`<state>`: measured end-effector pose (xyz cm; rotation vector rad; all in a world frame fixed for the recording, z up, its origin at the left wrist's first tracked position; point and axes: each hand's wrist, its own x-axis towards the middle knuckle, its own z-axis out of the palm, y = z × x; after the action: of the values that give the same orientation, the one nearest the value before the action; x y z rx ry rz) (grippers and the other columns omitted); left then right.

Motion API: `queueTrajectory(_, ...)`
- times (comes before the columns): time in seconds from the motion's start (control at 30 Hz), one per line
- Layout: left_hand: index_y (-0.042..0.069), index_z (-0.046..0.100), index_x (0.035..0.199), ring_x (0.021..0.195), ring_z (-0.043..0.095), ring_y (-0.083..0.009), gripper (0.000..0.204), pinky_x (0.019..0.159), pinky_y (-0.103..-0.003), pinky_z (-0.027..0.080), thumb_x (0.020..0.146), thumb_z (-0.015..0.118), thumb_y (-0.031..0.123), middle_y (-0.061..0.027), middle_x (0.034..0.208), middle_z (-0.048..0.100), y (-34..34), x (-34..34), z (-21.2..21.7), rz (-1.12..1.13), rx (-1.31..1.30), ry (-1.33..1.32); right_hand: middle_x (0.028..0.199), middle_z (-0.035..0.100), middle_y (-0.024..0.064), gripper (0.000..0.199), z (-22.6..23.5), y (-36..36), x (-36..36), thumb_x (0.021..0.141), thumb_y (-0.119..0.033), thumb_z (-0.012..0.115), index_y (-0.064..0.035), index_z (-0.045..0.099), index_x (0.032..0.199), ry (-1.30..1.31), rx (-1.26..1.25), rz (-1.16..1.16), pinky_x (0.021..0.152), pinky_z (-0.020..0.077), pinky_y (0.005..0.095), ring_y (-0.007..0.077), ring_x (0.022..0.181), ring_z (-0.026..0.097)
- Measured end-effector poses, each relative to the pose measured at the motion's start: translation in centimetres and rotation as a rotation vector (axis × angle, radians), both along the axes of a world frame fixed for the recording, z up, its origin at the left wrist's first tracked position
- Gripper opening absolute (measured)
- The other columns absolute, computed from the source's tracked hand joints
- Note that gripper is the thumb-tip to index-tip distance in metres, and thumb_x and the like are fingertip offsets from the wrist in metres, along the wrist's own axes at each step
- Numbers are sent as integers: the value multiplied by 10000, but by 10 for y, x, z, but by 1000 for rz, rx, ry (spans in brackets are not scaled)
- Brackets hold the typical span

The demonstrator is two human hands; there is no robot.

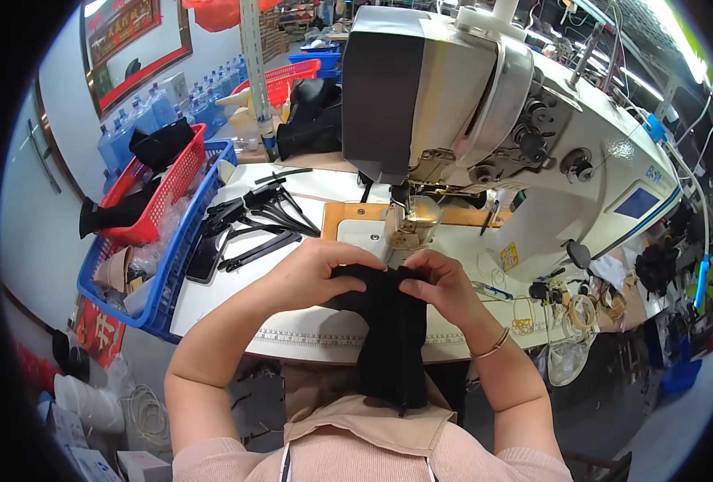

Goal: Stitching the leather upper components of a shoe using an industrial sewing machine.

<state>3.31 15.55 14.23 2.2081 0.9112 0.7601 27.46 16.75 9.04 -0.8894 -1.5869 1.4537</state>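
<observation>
Cluttered workshop space surrounded me: a white worktop [236, 301] with a printed ruler along its near edge carried an industrial sewing machine [485, 120], and to my left sat a blue basket [176, 265] with a red basket [168, 189] stacked in it, some dark cloth draped over the red one. Black strap pieces [256, 221] lay loose on the worktop beyond my left hand.

What mattered was the black fabric piece [389, 337]. I held it at its top end just in front of the needle area [409, 221], and it hung with its long axis running straight down toward my lap, over the worktop's near edge, a seam or zip line down its middle. Its upper edge lay across, between my two hands, so both were equally near; neither needed to reach.

My left hand [308, 273] was curled over the upper left corner, fingers [348, 259] closed down on the cloth, knuckles up. My right hand [445, 285], a thin bangle [491, 347] on its wrist, pinched the upper right corner, fingers bent inward and clamped on the fabric. The two hands almost touched above the cloth. Both forearms rose from the lower edge, elbows out, wrists angled inward toward each other. The presser foot itself was partly hidden by the machine head, so I couldn't tell whether it was raised.
</observation>
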Motion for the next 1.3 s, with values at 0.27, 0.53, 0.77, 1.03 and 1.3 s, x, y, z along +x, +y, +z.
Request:
queueTrajectory(0.27, 50, 680, 926, 785, 667, -226, 184, 683, -283, 550, 750, 692, -1, -72, 1039, 662, -13, 9, -18, 113, 361, 38, 919, 627, -2, 217, -2, -3, -7, 811, 9, 674, -22, 612, 1017, 87, 96, -53, 714, 472, 192, 48, 814, 569)
queueTrajectory(0.53, 124, 638, 858, 1121, 543, -218, 177, 863, -351, 486, 686, 601, 105, 24, 1030, 626, -9, 10, -19, 56, 851, 178, 804, 641, -7, 198, 15, 5, -6, 834, -99, 681, 13, 645, 993, -219, 27, -4, 685, 469, 204, 44, 716, 551)
queueTrajectory(0.77, 139, 659, 825, 1064, 591, -212, 114, 906, -392, 462, 720, 661, 94, 26, 896, 661, -10, 11, -22, 6, 876, 261, 769, 669, 57, 157, 11, -8, -21, 805, -75, 697, 13, 637, 920, -222, 300, -195, 647, 485, 228, 82, 681, 594)
queueTrajectory(1.03, 41, 540, 976, 724, 654, -284, 261, 642, -322, 512, 771, 699, 69, -106, 804, 669, -5, 9, -12, 144, 92, -49, 917, 656, 44, 137, 14, -4, -17, 782, -36, 698, 18, 625, 884, -209, 446, -54, 674, 474, 217, 78, 733, 580)
queueTrajectory(1.3, 27, 472, 1013, 704, 662, -275, 380, 645, -313, 511, 742, 736, 69, -126, 768, 676, -10, 12, 2, 223, 66, 6, 870, 647, 94, 131, 34, -1, -21, 764, -61, 702, 40, 641, 821, -417, 369, 12, 675, 474, 286, 183, 738, 607)
